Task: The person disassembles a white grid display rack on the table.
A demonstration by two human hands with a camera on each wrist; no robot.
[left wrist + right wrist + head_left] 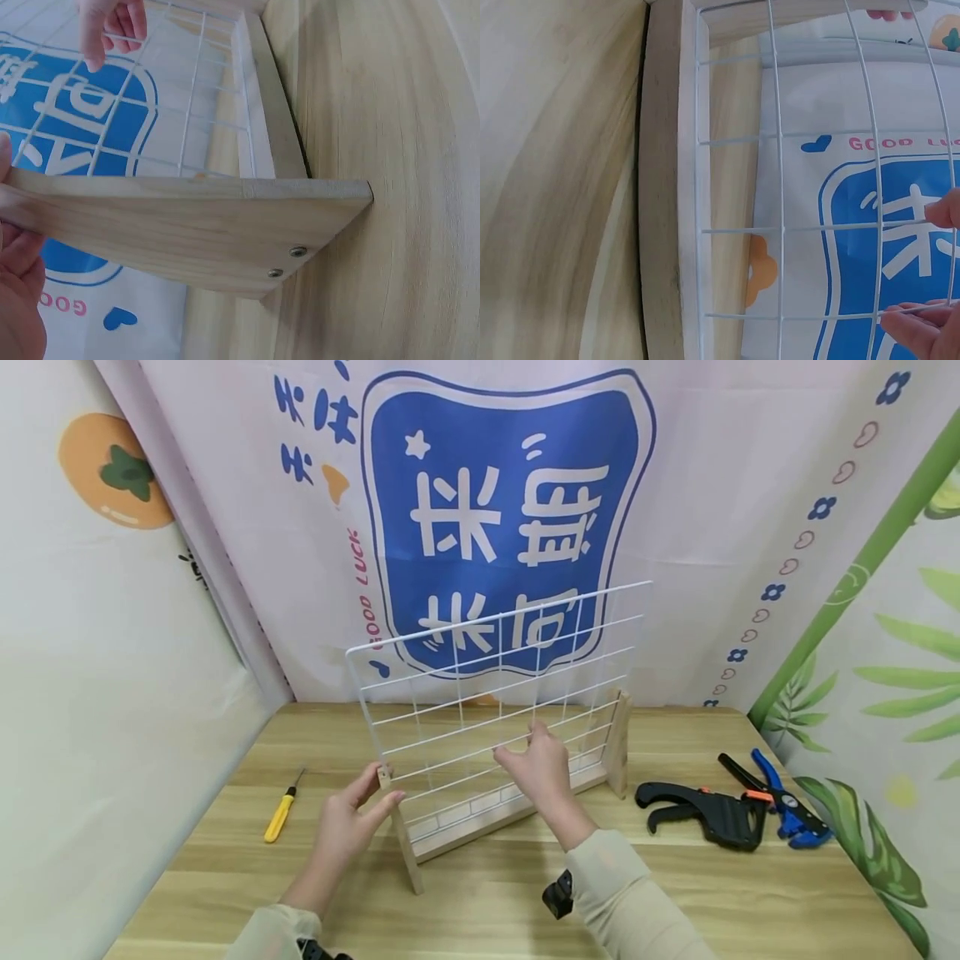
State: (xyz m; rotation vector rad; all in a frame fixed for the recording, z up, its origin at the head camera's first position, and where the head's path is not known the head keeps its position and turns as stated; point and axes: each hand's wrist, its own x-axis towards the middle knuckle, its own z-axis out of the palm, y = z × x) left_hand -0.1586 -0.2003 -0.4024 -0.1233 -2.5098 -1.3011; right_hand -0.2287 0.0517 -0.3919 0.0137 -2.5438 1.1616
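A white wire grid [480,710] stands upright in a wooden stand, which has a base bar [480,828] and two side posts. My left hand [351,822] grips the upper end of the near left post [172,217], fingers on one side and thumb on the other. My right hand [543,772] is at the middle of the grid, thumb and fingers spread apart. In the right wrist view its thumb [945,210] and fingers [919,330] lie at separate wires. Part of that hand is cut off there. Two screw heads [298,252] show low on the left post.
A yellow-handled screwdriver [281,812] lies on the wooden table [225,893] to the left. On the right lie a black pistol-shaped tool [712,814] and a blue-and-black plier-like tool [795,814]. Printed curtains [697,527] hang behind the table and at its sides.
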